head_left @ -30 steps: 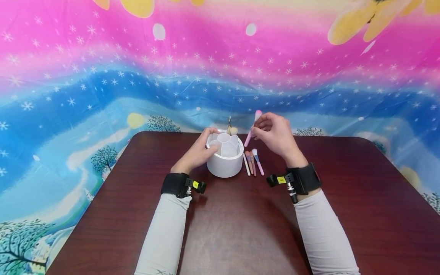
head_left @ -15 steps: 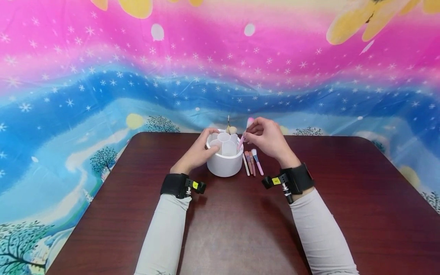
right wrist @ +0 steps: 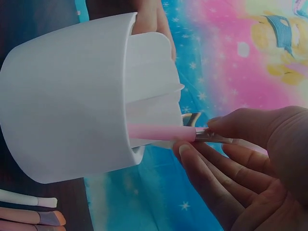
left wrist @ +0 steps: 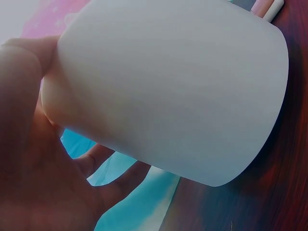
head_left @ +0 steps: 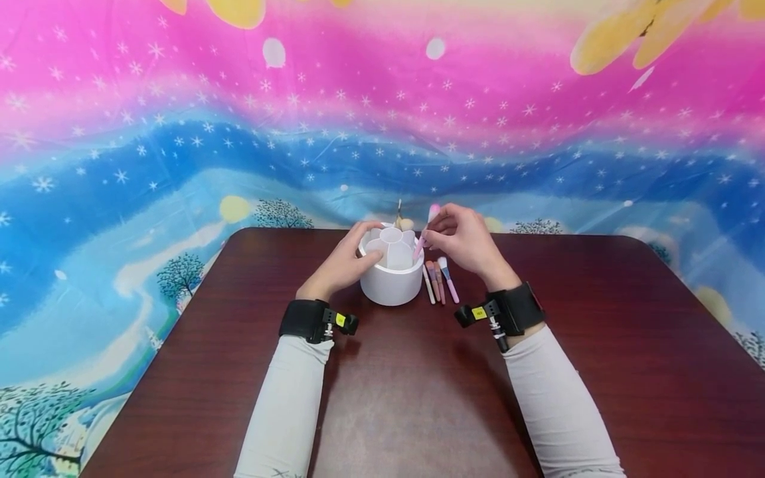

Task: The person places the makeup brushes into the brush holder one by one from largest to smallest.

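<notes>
Pink brush pinched in the right hand, handle end inside the rim of the white holder.
Right hand: thumb and fingertips grasp the pink brush at its metal collar; bristles point up above the grip, and the handle slants down from it, passing behind the holder's outer wall. The lower tip is hidden; contact with the bottom cannot be determined. Left hand: grasping the white holder at the side opposite the brush, thumb over the rim, fingers around the outside. Between the two grips stand the white dividers; beyond them, a tan-bristled brush shows upright. Below the right grip, just beside the holder, four brushes lie on the dark wooden table.
</notes>
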{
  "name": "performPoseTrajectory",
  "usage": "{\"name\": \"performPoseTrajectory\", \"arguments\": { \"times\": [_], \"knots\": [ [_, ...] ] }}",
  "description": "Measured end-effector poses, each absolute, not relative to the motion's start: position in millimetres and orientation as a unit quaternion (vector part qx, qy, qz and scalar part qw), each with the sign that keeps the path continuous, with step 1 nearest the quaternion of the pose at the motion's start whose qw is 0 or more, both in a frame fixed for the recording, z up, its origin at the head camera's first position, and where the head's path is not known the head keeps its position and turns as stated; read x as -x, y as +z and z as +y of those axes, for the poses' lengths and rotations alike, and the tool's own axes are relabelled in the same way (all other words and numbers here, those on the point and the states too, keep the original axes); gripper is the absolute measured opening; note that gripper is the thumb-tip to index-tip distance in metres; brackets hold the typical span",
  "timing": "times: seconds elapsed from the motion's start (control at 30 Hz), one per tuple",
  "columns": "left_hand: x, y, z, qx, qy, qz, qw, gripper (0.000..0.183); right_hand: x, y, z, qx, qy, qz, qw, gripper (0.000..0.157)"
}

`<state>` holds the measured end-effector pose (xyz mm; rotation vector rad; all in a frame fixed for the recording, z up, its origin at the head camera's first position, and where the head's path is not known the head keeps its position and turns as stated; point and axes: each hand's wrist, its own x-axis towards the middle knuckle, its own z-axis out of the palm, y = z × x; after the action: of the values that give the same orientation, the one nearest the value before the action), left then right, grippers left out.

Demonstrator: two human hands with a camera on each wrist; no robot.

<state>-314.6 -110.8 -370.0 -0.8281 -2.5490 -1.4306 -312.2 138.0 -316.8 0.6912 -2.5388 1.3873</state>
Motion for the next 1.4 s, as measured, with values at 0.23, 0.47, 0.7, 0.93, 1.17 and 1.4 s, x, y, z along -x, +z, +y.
{"name": "performPoseTrajectory", "arguments": {
  "times": [0.23,0.47,0.7,0.93,1.17,1.4],
  "knots": [
    [315.2,-370.4,-110.1,0.281,-0.487,-0.826,0.049,0.048,312.9,-319.5,139.1,-0.210,0.457,-0.862,0.053,0.026],
    [314.2,-369.5,-109.4,0.274,-0.473,-0.836,0.051,0.045,312.9,-319.2,146.4,-0.169,0.434,-0.881,0.082,0.026],
    [313.5,-369.3,-109.7,0.263,-0.467,-0.843,0.048,0.045,315.9,-319.4,155.6,-0.157,0.416,-0.892,0.084,0.021],
    [312.8,-368.8,-109.6,0.263,-0.470,-0.841,0.046,0.044,323.2,-327.4,164.9,-0.151,0.386,-0.907,0.070,0.018],
    [313.7,-368.8,-109.7,0.254,-0.468,-0.845,0.040,0.043,329.0,-336.9,173.1,-0.149,0.337,-0.928,0.043,0.017],
    [314.2,-369.8,-108.8,0.259,-0.475,-0.840,0.040,0.043,335.2,-353.6,176.4,-0.136,0.248,-0.959,-0.025,0.019]
  ]
}}
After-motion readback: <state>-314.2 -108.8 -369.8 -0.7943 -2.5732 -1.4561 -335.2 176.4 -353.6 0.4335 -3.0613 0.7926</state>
